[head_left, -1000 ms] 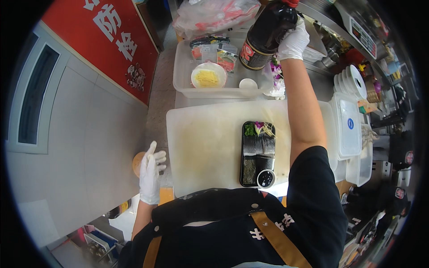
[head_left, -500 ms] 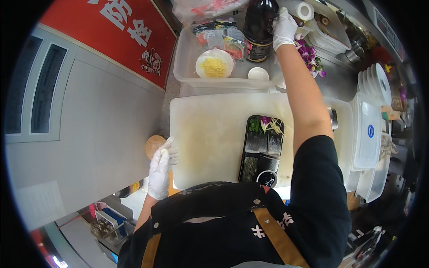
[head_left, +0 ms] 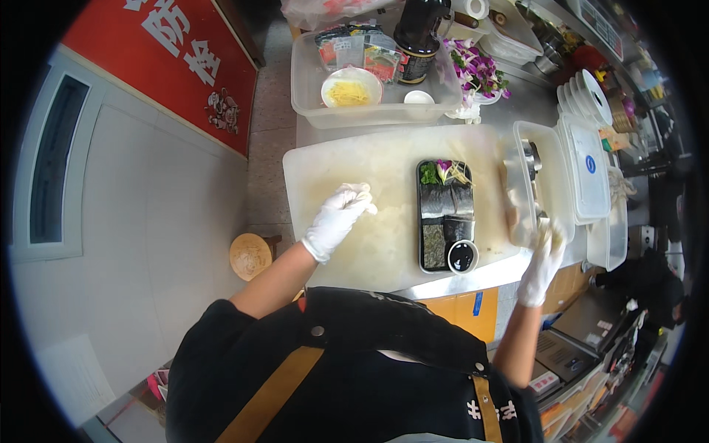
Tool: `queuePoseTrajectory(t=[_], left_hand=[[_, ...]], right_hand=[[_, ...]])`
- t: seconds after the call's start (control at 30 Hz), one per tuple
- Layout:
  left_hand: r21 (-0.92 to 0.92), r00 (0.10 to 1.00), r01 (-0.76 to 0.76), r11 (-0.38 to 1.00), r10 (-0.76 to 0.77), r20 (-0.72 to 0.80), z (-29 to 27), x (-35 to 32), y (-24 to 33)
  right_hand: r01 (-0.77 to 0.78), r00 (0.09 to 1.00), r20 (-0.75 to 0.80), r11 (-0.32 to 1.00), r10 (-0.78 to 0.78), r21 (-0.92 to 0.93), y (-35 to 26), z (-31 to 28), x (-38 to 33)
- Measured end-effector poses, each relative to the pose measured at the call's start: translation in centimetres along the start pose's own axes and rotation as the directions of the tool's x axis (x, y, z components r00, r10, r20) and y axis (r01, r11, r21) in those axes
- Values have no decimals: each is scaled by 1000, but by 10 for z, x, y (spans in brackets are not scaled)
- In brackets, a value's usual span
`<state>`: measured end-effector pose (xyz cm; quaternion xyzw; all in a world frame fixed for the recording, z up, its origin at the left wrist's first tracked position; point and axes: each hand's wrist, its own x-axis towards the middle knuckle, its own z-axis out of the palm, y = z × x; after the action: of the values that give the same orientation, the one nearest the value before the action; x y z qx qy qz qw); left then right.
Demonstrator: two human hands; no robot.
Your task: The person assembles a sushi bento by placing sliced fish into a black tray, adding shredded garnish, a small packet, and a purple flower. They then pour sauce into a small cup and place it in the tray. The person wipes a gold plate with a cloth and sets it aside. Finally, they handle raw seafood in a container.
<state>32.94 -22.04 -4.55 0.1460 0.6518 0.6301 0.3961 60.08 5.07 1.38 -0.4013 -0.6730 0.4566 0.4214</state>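
The black sushi tray (head_left: pixel 446 215) lies lengthwise at the centre of the white cutting board (head_left: pixel 347 170), easy for both hands to reach. The left hand (head_left: pixel 336 219), loosely curled, rests on the board holding nothing. The right hand (head_left: pixel 541 263), fingers spread, touches the clear container (head_left: pixel 538 181) at centre right.

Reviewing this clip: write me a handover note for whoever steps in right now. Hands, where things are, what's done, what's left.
Left hand: white glove, loosely curled, holding nothing, over the white cutting board.
Right hand: white glove, at the near end of the clear plastic container on the board's right edge; grip unclear.
Black rectangular tray: mid-board, holding sliced fish, green leaf, purple flower garnish and a small cup of dark sauce.
Done: tray looks plated and sauced.
Left: probably check the tray, deal with the container.
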Motion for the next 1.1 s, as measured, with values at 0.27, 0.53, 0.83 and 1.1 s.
queuePoseTrajectory(t=[0.27, 0.53, 0.83, 1.1], left_hand=[[116, 985, -102, 988, 84, 152, 12, 47, -12], [23, 955, -250, 968, 243, 173, 5, 88, 2], [770, 702, -561, 304, 667, 248, -58, 177, 153], [945, 920, -328, -4, 224, 321, -71, 256, 179]], right_hand=[[-712, 641, -60, 622, 765, 325, 64, 8, -216], [-740, 666, 199, 604, 719, 296, 57, 46, -207], [-779, 623, 143, 594, 769, 201, 68, 44, -202], [-793, 596, 105, 563, 796, 233, 67, 43, -216]])
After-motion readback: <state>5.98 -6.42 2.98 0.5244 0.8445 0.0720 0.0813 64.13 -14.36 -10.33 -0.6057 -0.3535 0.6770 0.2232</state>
